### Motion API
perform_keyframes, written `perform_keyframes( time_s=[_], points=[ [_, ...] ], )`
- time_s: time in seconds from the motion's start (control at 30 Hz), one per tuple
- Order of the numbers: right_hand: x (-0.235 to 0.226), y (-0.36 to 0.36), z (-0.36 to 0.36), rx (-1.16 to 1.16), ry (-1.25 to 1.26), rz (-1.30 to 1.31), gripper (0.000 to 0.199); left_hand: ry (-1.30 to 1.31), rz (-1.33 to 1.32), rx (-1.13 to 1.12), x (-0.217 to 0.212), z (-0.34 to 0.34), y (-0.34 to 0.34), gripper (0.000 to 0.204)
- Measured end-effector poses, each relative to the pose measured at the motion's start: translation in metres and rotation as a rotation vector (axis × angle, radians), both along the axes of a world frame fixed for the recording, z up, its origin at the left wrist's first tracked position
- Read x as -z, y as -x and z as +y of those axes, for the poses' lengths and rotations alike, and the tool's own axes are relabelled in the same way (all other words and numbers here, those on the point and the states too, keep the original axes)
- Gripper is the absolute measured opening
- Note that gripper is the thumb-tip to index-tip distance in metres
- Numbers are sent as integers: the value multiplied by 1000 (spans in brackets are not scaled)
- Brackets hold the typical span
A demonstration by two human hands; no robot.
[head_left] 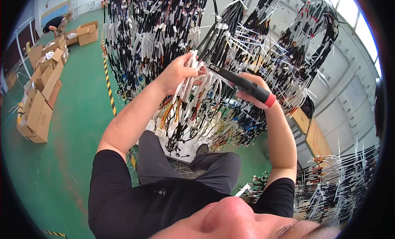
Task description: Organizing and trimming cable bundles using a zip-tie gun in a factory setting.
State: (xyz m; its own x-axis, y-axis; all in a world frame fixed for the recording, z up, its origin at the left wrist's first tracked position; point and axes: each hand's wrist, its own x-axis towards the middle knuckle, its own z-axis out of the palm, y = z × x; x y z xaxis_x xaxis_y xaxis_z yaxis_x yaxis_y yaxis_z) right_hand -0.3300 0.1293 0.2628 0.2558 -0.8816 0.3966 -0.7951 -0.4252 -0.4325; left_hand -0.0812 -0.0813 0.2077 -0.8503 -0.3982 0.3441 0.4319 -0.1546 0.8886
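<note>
Gripping the wire bundle (184, 87) near the top of its white sleeves, the left hand (177, 75) has its thumb and fingers closed around the strands; the right hand (256, 79) is wrapped around a black tool (252, 89) with a red end, whose nose points up and leftward, just beside the left fingertips; whether the nose touches the bundle is not clear, nor is how far the handle is squeezed. The bundle hangs in front of the person, its pale connectors (174, 125) dangling below the left hand; dark harnesses (154, 37) crowd close behind it, and white strips (236, 42), probably cable ties, stick out to the right.

The step looks like working a tie on the bundle with the tool; doing it well likely calls for a firm, even pinch, so that the strands lie together and none slides out; the nose should sit square and flush to the tie, with the left fingertips clear of it before any squeeze; one steady pull is probably kinder to the sleeves than several jerks; neighbouring harnesses are near enough to snag, so drawing the bundle slightly toward the body would help; a slanted nose could nick insulation or leave a sharp stub.
</note>
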Motion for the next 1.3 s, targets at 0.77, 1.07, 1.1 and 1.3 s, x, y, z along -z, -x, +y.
perform_keyframes(
  time_s=[0.77, 1.07, 1.1, 1.3],
  points=[
    [16, -39, 6, 342, 220, 312, 19, 227, -72, -60, -12, 14, -4, 61],
    [17, -32, 31, 390, 417, 299, 46, 178, -124, -34, 12, -12, 11, 42],
    [20, -24, 34, 399, 300, 181, 46, 116, -132, -36, 10, -5, 12, 39],
    [23, 2, 32, 141, -42, -64, 42, 89, -68, 7, 13, 4, 8, 30]
  ],
)
